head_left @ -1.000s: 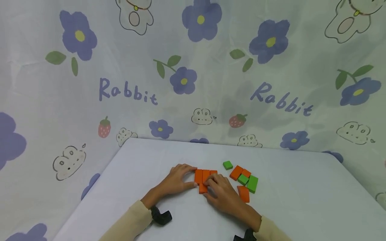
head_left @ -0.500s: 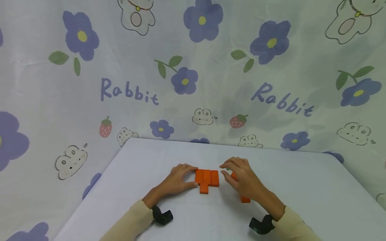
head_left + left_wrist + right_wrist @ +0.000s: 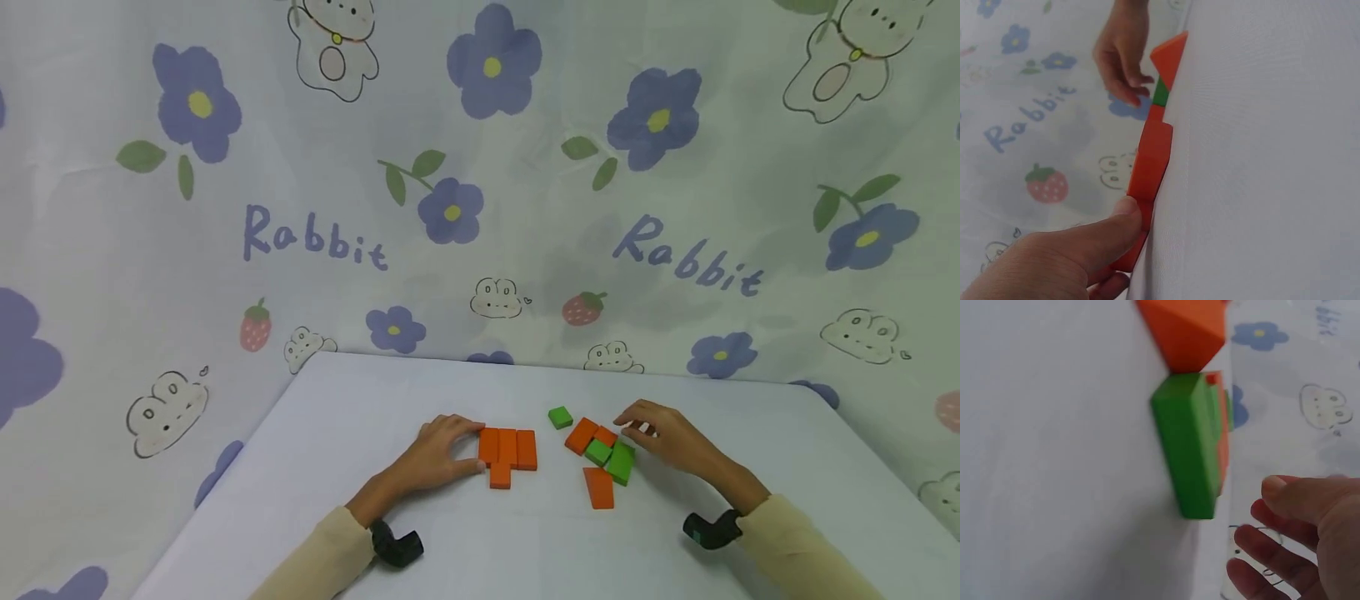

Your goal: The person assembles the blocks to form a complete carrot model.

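Bare table point(image 3: 360, 400) lies left, far and near; 2 block groups, the orange row point(image 3: 507, 450) and mixed pile point(image 3: 600, 454), crowd the centre.

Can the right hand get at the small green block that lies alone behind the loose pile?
Probably yes. The right hand hovers by the loose pile, and the small green block lies apart with nothing over it.

3 orange blocks point(image 3: 507, 448) flat, side by side, 4th below; mixed orange/green pile point(image 3: 602, 454) just right.
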`<control>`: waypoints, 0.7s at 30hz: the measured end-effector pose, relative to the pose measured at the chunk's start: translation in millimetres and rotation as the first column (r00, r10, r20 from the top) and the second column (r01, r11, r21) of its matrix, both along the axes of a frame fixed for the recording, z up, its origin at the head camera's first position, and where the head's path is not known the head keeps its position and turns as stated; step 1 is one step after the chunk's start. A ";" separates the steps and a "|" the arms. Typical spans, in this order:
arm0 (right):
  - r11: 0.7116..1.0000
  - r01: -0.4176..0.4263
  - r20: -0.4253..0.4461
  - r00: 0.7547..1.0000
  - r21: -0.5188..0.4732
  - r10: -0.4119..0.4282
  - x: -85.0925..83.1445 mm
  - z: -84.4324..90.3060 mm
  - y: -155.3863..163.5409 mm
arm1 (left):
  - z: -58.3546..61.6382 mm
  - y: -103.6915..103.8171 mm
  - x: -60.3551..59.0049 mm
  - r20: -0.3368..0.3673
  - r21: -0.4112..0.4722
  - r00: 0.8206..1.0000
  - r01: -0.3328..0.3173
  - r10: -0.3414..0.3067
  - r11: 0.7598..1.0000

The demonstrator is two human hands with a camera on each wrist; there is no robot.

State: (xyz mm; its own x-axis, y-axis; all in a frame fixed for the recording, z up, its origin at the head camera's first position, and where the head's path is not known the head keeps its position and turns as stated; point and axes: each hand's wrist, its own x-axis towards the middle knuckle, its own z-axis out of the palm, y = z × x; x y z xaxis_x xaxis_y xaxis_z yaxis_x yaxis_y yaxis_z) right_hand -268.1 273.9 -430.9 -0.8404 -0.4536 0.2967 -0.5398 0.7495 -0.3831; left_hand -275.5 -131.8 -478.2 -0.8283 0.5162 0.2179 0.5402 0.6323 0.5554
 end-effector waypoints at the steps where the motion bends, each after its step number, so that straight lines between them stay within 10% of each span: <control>1: 1.000 -0.009 0.025 1.000 0.008 0.009 -0.7 -2.4 2.2 | -0.3 0.1 0.0 0.001 0.000 1.000 -0.001 0.001 1.000; 21: 0.928 -0.129 0.103 0.990 0.350 0.099 -14.7 11.3 -11.1 | 0.3 -0.7 1.0 0.002 -0.007 1.000 0.001 -0.001 1.000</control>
State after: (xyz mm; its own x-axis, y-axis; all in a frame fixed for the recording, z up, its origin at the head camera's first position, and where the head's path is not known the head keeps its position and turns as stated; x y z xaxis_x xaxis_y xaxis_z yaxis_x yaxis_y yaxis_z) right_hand -282.7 262.8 -419.6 -0.7912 -0.6108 0.0311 -0.6079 0.7797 -0.1500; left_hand -274.5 -132.5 -477.9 -0.8279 0.5189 0.2127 0.5400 0.6354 0.5519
